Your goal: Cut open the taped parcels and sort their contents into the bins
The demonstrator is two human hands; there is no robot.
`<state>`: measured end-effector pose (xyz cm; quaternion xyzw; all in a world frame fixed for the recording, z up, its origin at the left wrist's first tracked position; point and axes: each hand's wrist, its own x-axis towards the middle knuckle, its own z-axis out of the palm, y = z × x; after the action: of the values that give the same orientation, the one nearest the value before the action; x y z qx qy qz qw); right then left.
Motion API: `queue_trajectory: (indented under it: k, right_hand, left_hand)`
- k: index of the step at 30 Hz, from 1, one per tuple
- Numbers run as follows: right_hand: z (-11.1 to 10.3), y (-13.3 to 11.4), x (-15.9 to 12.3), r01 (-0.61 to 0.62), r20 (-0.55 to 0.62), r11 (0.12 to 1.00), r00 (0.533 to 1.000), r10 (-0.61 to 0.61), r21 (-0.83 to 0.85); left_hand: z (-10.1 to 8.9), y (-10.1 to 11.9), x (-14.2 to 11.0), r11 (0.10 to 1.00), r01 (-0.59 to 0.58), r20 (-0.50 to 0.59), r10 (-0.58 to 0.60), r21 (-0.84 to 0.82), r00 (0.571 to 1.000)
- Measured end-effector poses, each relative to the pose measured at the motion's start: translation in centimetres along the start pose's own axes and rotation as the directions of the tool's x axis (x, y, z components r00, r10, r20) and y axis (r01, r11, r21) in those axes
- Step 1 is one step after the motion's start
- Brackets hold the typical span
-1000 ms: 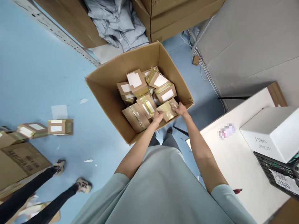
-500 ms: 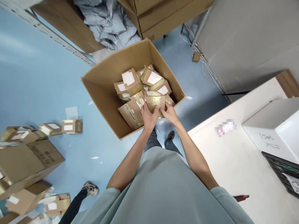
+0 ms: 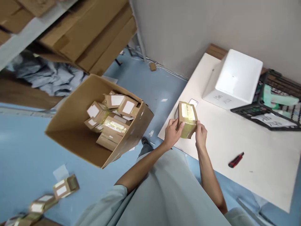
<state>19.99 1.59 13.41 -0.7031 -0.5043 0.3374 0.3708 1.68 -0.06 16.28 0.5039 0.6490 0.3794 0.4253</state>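
Note:
I hold a small brown taped parcel (image 3: 187, 118) with a white label in both hands, just over the near corner of a white table (image 3: 235, 147). My left hand (image 3: 172, 133) grips its left side, and my right hand (image 3: 201, 134) grips its lower right side. To the left on the blue floor stands a large open cardboard box (image 3: 77, 138) with several similar small parcels (image 3: 113, 121) inside.
On the table lie a red utility knife (image 3: 235, 159), a white foam box (image 3: 234, 78), a black wire basket (image 3: 272, 103) with papers, and a small white item (image 3: 193, 102) behind the parcel. Loose parcels (image 3: 63, 187) lie on the floor at lower left. Flat cartons (image 3: 87, 34) and grey bags (image 3: 47, 78) fill a shelf.
Both hands lifted one parcel out of the big box and carried it right, over the table's corner. The view swung right with it; another person's legs are out of sight.

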Motion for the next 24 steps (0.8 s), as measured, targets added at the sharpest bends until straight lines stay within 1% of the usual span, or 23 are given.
queue_trajectory:
  k: [1,2,3,4,6,8,9,11,13,15,17,19,21,23,24]
  right_hand:
    - [-1.3,1.6,-0.7,-0.077,-0.087,0.997,0.993,0.079,0.026]
    - [-2.4,3.2,-1.4,-0.151,-0.169,0.987,0.973,0.159,0.062]
    - [-3.4,4.7,-2.3,-0.203,-0.226,0.975,0.949,0.219,0.094]
    - [-4.2,6.2,-3.1,-0.230,-0.254,0.967,0.934,0.251,0.109]
    - [-5.6,8.9,-4.7,-0.272,-0.262,0.956,0.920,0.292,0.110]
    - [-6.5,11.1,-6.2,-0.317,-0.215,0.944,0.920,0.328,0.087]
    - [-6.7,11.9,-6.9,-0.328,-0.189,0.942,0.923,0.335,0.068]
    - [-6.9,12.5,-8.0,-0.313,-0.181,0.950,0.934,0.309,0.002]
    - [-6.3,11.8,-8.4,-0.239,-0.206,0.966,0.955,0.215,-0.099]
    - [-4.9,9.9,-8.0,-0.126,-0.188,0.973,0.978,0.089,-0.195]
    - [-2.7,7.4,-7.0,-0.013,-0.086,0.974,0.996,-0.007,-0.225]
    - [0.5,4.7,-5.8,0.083,0.065,0.975,0.995,-0.071,-0.206]
    - [4.5,2.0,-4.8,0.177,0.228,0.967,0.964,-0.133,-0.182]
    - [9.1,-0.5,-4.2,0.272,0.374,0.949,0.906,-0.197,-0.158]
    - [11.6,-1.8,-4.2,0.317,0.438,0.938,0.870,-0.227,-0.142]
  left_hand:
    - [1.8,-0.3,-0.3,1.000,-0.015,0.071,0.016,-0.018,0.997]
    - [3.4,-0.8,-0.7,0.999,-0.025,0.140,0.030,-0.034,0.990]
    - [4.8,-1.4,-1.2,0.999,-0.025,0.210,0.034,-0.044,0.977]
    - [6.0,-2.1,-1.7,0.999,-0.012,0.282,0.023,-0.041,0.959]
    - [7.7,-3.6,-2.6,0.999,0.053,0.422,-0.053,0.011,0.905]
    - [8.5,-5.0,-3.3,0.990,0.119,0.518,-0.143,0.078,0.844]
    - [8.5,-5.6,-3.5,0.986,0.139,0.543,-0.169,0.097,0.822]
    - [7.8,-6.7,-4.0,0.983,0.157,0.567,-0.182,0.092,0.803]
    - [6.5,-7.4,-4.3,0.983,0.176,0.569,-0.176,0.056,0.803]
    - [4.6,-8.1,-4.3,0.978,0.207,0.535,-0.181,0.011,0.825]
    - [2.1,-8.9,-4.1,0.969,0.242,0.469,-0.192,-0.047,0.862]
    - [-1.0,-10.1,-3.8,0.958,0.262,0.388,-0.199,-0.115,0.900]
    - [-4.8,-11.7,-3.8,0.948,0.265,0.288,-0.207,-0.179,0.935]
    - [-9.3,-13.8,-4.1,0.936,0.262,0.161,-0.229,-0.235,0.960]
    - [-11.7,-15.0,-4.5,0.928,0.264,0.090,-0.249,-0.262,0.964]
